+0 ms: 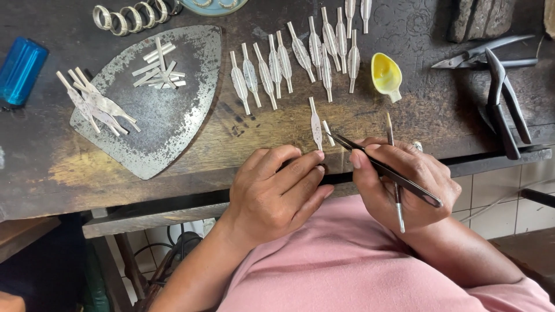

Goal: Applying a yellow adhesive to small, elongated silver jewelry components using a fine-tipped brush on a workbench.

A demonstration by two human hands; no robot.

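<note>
My right hand (404, 182) grips dark tweezers (384, 170) and a thin brush (395, 185) together. The tweezer tips touch a small silver strip (328, 132) lying beside a leaf-shaped silver piece (315, 124) on the worn wooden bench (243, 150). My left hand (280, 188) rests at the bench edge with its fingers curled, fingertips just below the silver piece, holding nothing that I can see.
A row of several leaf-shaped silver pieces (300, 55) lies farther back, beside a small yellow spoon-shaped dish (385, 74). A shield-shaped metal plate (156, 98) holds small strips and more leaf pieces. Pliers and shears (497, 86) lie right, silver rings (130, 17) and a blue lighter (20, 69) left.
</note>
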